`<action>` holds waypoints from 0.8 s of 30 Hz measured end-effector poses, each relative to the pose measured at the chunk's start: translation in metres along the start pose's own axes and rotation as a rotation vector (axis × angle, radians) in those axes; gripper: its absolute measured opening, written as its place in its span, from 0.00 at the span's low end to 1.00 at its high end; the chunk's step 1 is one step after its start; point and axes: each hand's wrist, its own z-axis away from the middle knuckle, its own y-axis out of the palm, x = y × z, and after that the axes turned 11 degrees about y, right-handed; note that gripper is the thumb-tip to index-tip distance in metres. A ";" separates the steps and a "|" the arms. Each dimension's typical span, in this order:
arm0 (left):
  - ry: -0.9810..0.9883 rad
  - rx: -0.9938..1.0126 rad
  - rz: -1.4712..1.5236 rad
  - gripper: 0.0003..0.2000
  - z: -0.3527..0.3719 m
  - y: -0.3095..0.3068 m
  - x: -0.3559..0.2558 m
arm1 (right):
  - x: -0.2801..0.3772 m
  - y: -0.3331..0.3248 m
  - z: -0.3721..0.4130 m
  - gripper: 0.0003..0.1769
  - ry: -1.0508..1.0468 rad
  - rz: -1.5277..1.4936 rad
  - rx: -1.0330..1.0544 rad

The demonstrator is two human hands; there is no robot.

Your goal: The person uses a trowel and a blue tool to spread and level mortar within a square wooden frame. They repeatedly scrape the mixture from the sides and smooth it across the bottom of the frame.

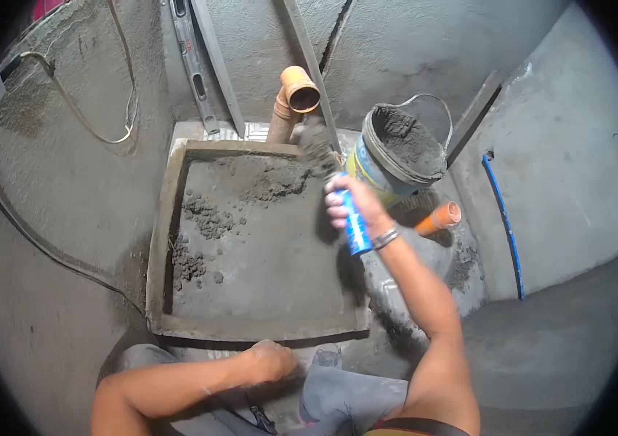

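My right hand is wrapped round the blue handle of a trowel. Grey mortar covers the blade, which is blurred and held over the back right edge of a square, raised-edge basin. Inside the basin, crumbly mortar lies in clumps along the left side and back, on a smoother grey floor. Just right of the trowel stands a bucket with more mortar in it. My left hand is closed in a fist by my knee, near the basin's front edge; its fingertips are hidden.
An orange pipe elbow rises behind the basin. Another orange pipe sticks up right of it. A spirit level and several boards lean on the back wall. A blue pipe runs down the right wall; cable hangs on the left.
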 end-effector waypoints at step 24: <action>0.047 -0.033 -0.082 0.09 0.001 -0.007 -0.002 | -0.077 -0.095 -0.048 0.29 -0.257 1.624 -1.740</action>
